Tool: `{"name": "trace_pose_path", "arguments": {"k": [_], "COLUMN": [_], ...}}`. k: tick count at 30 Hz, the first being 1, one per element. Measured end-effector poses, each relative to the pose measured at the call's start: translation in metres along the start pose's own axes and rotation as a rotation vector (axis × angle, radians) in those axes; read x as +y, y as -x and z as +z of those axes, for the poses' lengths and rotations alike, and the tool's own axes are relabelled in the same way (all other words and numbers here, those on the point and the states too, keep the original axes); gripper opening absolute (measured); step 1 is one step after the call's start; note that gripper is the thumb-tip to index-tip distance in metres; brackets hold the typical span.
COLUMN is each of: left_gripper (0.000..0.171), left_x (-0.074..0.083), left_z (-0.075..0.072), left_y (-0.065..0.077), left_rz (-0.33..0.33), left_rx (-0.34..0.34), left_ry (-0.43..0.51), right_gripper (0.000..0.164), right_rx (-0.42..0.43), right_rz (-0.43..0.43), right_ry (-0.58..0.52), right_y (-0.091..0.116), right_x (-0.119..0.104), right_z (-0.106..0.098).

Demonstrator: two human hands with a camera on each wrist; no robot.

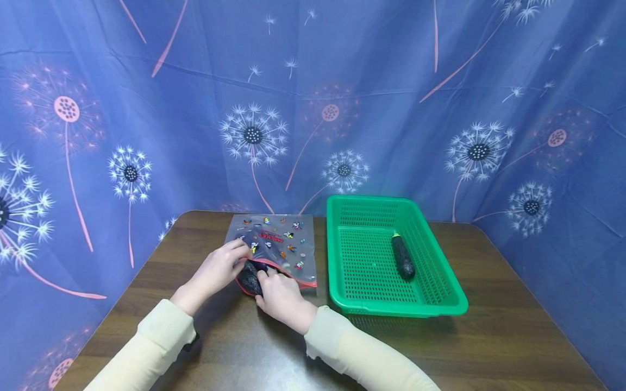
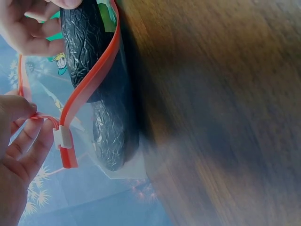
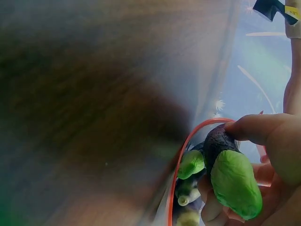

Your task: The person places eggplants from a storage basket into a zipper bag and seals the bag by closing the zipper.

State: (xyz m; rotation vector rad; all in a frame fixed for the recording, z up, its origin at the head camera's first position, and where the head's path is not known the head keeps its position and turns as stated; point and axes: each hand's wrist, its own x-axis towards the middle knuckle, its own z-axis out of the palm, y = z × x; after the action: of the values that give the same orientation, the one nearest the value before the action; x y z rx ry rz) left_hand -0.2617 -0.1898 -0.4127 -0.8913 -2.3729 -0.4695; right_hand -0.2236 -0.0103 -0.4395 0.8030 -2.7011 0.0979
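A clear zip bag (image 1: 305,244) with a red zip edge and small cartoon prints lies on the table, its mouth gaping toward me. My left hand (image 1: 222,266) pinches the red zip edge (image 2: 89,84) near the white slider (image 2: 62,137). In my right hand (image 3: 268,165) is a dark, wrinkled eggplant (image 3: 218,141) with a green cap (image 3: 235,183), gripped between thumb and fingers at the bag's mouth. Other eggplants (image 3: 190,165) are inside the bag, partly hidden by the held one and the film.
Right of the bag stands a green slotted basket (image 1: 337,293), with one eggplant (image 1: 403,258) lying along its right side. Both are on a brown wooden table (image 1: 235,347). A blue dandelion-print curtain (image 1: 293,136) hangs behind the table.
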Motion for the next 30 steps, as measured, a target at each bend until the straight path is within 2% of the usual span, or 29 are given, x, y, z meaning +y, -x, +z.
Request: {"name": "trace_pose_path", "arguments": {"k": [8, 13, 22, 30], "left_gripper": [0.025, 0.026, 0.025, 0.024], "left_x": [-0.002, -0.001, 0.001, 0.001], "left_z": [0.002, 0.001, -0.003, -0.004], "left_y": [0.000, 0.000, -0.001, 0.000], "left_rz": [0.015, 0.017, 0.006, -0.003], "left_rx": [0.010, 0.012, 0.003, -0.004], "left_ry": [0.000, -0.001, -0.001, -0.007], "right_gripper": [0.045, 0.046, 0.066, 0.075], "right_rx": [0.045, 0.041, -0.054, -0.132], "right_rz": [-0.030, -0.051, -0.101, -0.131], "right_ry": [-0.016, -0.019, -0.098, -0.124], "right_y": [0.000, 0.001, 0.007, 0.016], "right_x": [0.000, 0.002, 0.009, 0.018], "right_z": [0.007, 0.008, 0.002, -0.003]}}
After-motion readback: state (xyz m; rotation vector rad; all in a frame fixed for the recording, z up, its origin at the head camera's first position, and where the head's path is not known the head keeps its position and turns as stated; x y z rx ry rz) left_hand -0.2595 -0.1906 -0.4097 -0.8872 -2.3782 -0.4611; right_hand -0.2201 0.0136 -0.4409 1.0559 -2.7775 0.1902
